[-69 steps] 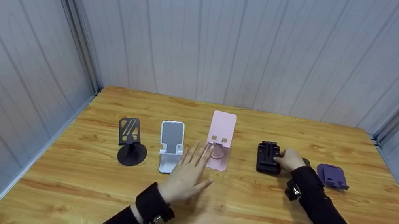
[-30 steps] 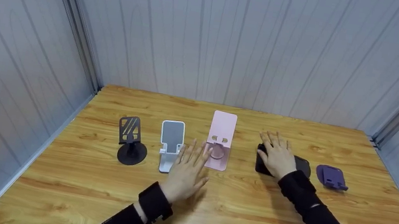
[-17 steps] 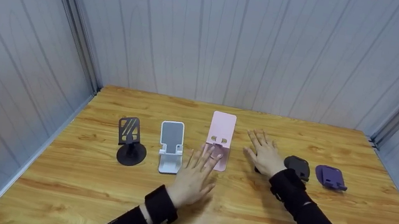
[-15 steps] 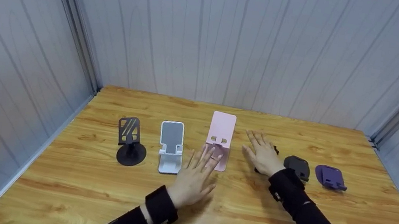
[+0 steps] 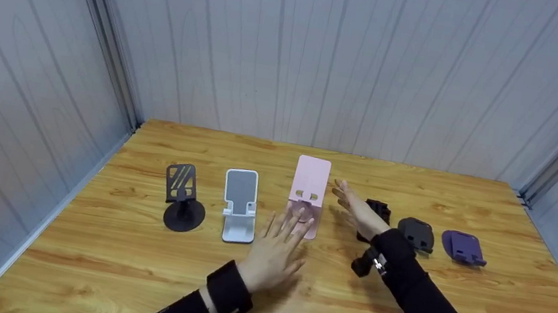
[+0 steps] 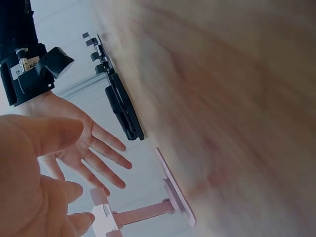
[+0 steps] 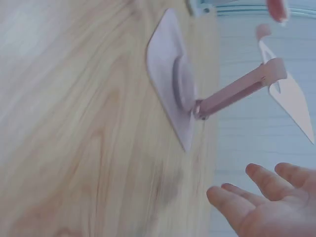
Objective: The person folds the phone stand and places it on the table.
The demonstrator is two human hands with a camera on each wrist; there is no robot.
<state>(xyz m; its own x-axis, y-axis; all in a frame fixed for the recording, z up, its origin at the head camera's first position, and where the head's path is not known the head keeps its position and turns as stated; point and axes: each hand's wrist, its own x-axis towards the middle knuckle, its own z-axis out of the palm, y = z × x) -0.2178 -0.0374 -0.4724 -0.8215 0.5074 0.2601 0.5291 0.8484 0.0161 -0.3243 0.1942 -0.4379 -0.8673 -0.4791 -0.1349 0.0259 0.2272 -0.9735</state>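
Note:
A pink phone stand (image 5: 311, 175) stands raised on its flat base between my two hands. My left hand (image 5: 271, 259) hovers in front of it with fingers spread and straight, the fingertips overlapping its base in the head view. To its right, my right hand (image 5: 361, 212) is turned on edge, fingers extended, holding nothing. Partly hidden behind that hand lies a folded black phone stand (image 5: 378, 210). In the right wrist view the pink stand's hinged arm (image 7: 232, 94) shows clearly, apart from the right fingertips. The left wrist view shows the right palm facing the left hand.
Left of the pink stand are a white phone stand (image 5: 241, 190) and a black one with a round base (image 5: 184, 215), both raised. Folded dark grey (image 5: 416, 233) and purple (image 5: 464, 247) stands lie at the right. Panelled walls (image 5: 306, 54) enclose the wooden table (image 5: 169, 284).
My right hand has let go of the folded black stand, passed flat over it, moved left and turned on edge. My left hand has shifted slightly right.

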